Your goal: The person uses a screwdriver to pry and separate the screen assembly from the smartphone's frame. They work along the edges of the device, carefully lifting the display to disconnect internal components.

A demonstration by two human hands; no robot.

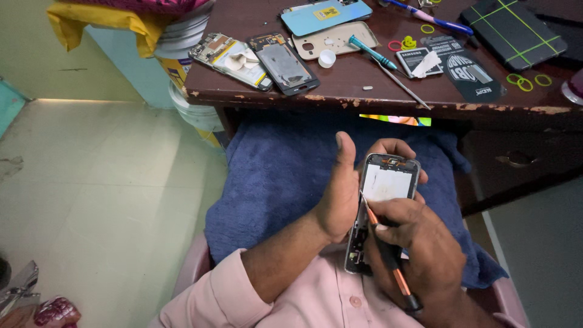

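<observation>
The brown desk [364, 91] has a chipped front edge, and the hands work in the open space just below it, over a blue towel [273, 176] on the lap. Bare floor lies open to the left.

The left hand [343, 188] wraps around the opened phone [382, 206] from behind, thumb sticking up. The phone stands almost upright between both hands. The right hand [419, 249] is closed around an orange and black screwdriver [388, 255], its tip touching the phone's left edge.

On the desk lie two more opened phones, one blue back cover [325, 15], one blue screwdriver [371, 51] and several small rubber bands [525, 82].
</observation>
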